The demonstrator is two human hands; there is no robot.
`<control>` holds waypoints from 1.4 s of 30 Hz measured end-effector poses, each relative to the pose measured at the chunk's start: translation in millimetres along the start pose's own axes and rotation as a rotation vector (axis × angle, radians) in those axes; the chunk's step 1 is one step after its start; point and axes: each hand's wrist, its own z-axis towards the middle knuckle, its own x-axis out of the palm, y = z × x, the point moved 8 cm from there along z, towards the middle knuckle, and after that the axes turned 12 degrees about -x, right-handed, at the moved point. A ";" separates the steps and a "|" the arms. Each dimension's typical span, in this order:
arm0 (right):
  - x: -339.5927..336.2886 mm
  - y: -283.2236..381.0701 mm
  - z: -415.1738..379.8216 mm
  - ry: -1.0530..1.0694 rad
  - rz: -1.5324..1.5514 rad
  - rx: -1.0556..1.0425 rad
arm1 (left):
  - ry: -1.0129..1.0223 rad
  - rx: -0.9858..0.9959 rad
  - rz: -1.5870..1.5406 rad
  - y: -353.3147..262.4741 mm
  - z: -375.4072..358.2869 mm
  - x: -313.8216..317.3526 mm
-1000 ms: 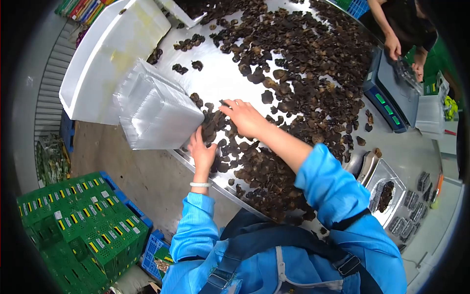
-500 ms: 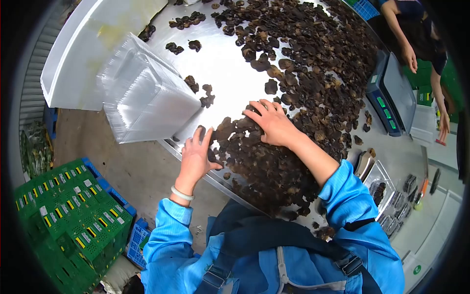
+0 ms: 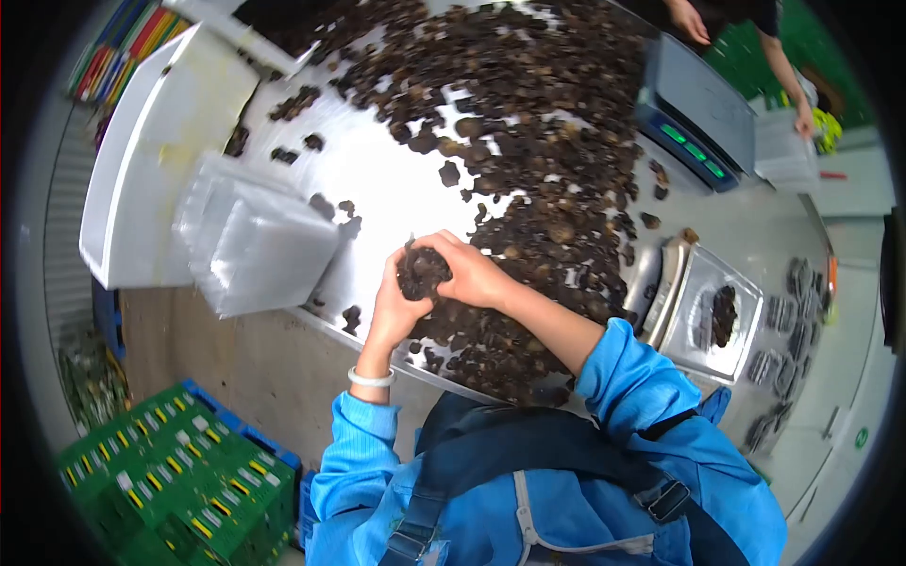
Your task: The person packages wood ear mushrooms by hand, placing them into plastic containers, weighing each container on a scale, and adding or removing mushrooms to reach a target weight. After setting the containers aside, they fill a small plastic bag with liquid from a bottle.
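Observation:
My left hand (image 3: 398, 300) and my right hand (image 3: 469, 272) are cupped together round a clump of dark brown wood ear mushrooms (image 3: 422, 274). Fingers of both hands curl over the clump from either side, above the metal table (image 3: 382, 170). Under and beside my right forearm lies a thick spread of the same loose, wrinkled mushrooms (image 3: 557, 222). To the left of my left hand stands a nested stack of clear plastic boxes (image 3: 269, 241) at the table's edge, with a few stray mushrooms near it.
A white bin (image 3: 156, 179) stands at the left. On the right are a scale (image 3: 698, 113) with green digits, a second scale with a clear tray (image 3: 713, 311) holding mushrooms, and several filled packs (image 3: 783, 321). Green crates (image 3: 179, 472) sit lower left. Another person's hand (image 3: 804, 118) touches clear boxes.
My hands, earlier spread apart on the mushrooms, have come together and gathered a clump between them. The view has shifted, and the other person's hand is now at the clear boxes.

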 end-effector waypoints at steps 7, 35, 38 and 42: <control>-111.9 57.6 -116.9 -0.445 -0.057 -0.093 | 0.156 0.179 0.153 -82.8 -26.2 113.6; -283.1 25.7 -595.0 -1.268 -0.304 0.362 | 0.601 0.191 0.061 -178.6 -89.4 507.6; -281.9 18.8 -595.4 -1.241 -0.292 0.484 | 0.562 0.313 0.028 -182.2 -94.3 524.8; -283.2 3.2 -577.9 -1.058 -0.307 0.764 | 0.541 0.310 0.067 -171.5 -92.8 540.7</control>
